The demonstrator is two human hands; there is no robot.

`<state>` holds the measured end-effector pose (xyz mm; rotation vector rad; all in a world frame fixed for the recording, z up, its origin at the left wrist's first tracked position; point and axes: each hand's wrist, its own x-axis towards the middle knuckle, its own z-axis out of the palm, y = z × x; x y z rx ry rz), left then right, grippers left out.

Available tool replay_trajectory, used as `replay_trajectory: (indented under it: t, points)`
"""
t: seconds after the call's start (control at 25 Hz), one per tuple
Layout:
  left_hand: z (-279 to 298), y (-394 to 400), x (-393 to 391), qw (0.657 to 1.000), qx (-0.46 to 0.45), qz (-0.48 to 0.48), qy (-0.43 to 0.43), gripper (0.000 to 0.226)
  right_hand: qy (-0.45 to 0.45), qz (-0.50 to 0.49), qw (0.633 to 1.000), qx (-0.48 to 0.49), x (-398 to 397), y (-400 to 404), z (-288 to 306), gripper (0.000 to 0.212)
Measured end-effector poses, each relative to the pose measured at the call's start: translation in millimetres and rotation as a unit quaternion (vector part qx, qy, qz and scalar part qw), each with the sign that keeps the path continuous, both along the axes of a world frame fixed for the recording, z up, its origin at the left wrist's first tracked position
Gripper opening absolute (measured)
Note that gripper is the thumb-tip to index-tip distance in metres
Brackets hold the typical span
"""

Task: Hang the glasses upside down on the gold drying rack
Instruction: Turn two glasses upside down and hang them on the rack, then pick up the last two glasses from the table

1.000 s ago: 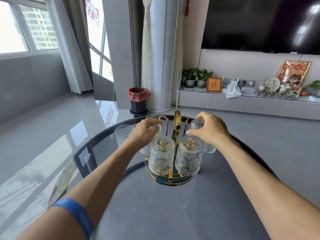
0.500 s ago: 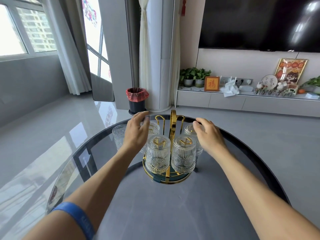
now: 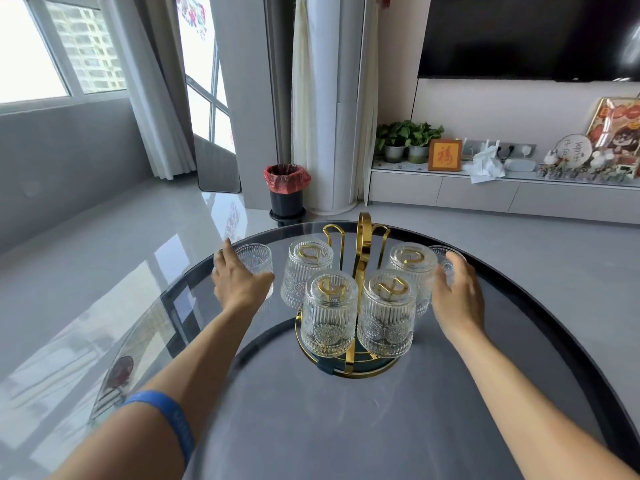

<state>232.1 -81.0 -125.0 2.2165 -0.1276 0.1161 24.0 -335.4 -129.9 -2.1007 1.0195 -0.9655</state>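
The gold drying rack stands on its round base mid-table. Several ribbed clear glasses hang upside down on its hooks, two in front and two behind. Two rear hooks are bare. An upright glass stands on the table left of the rack, and my left hand is wrapped around its near side. Another glass stands right of the rack, mostly hidden behind my right hand, whose fingers curl around it.
The rack sits on a round glass-topped table with a dark rim. Beyond it are a bin with a red liner, a low TV cabinet with plants and ornaments, and shiny grey floor.
Both hands have left the rear glasses now hanging on the rack and moved outward, left hand to the left table glass, right hand to the right one.
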Motion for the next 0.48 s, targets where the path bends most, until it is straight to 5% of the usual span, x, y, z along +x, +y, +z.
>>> replay_trajectory:
  t: [0.12,0.24,0.36,0.48]
  points:
    - [-17,-2,22,0.996,-0.068,-0.010,0.060,0.118,0.000,-0.038,0.999,-0.012,4,-8,-5,0.062]
    - [-23,-7,31,0.985,-0.155,0.007,0.075,0.103,0.013,-0.067,0.998,0.001,9,-18,-9,0.080]
    - [-21,-5,24,0.987,-0.152,0.010,0.045,0.078,-0.012,-0.055,0.990,0.126,14,-30,-17,0.093]
    - [-1,-3,21,0.983,-0.173,-0.056,-0.001,0.075,-0.010,-0.033,0.981,0.191,18,-40,-27,0.091]
